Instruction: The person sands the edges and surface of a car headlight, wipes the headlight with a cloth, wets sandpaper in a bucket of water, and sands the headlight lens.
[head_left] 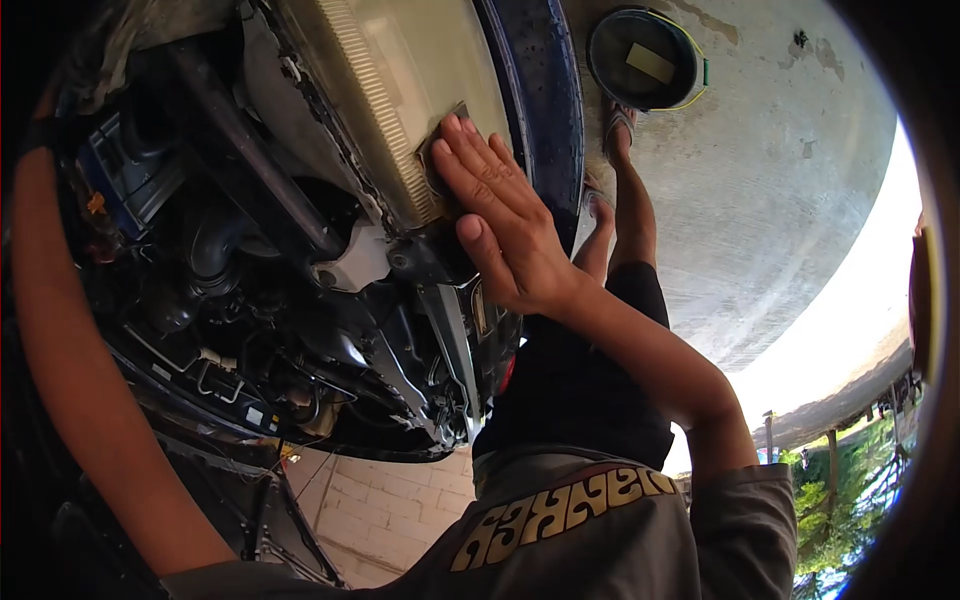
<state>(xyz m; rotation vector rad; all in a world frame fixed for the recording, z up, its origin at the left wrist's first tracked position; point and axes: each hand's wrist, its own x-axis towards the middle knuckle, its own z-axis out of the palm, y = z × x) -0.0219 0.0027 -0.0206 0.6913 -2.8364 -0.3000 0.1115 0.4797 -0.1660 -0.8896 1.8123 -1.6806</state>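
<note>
My right hand (500, 205) lies palm down on a yellowed headlight (430, 60), its fingers pressing a small dark sheet, like sandpaper (427, 172), against the lens. Edges of the sheet show beyond the fingertips and at the left of the hand. The headlight's ribbed edge runs along its left side, next to the open engine bay (210, 240). My left arm reaches up the far left side, with a dark band at the wrist. Only a dim sliver of my left hand (48, 100) shows at the edge, and its fingers are hidden.
A dark bucket (605, 60) with a yellowish rectangular block (650, 63) inside stands on the concrete floor (780, 180) at the upper right, near my feet. The blue car body panel (548, 110) curves beside the headlight. Metal bars and hoses fill the engine bay.
</note>
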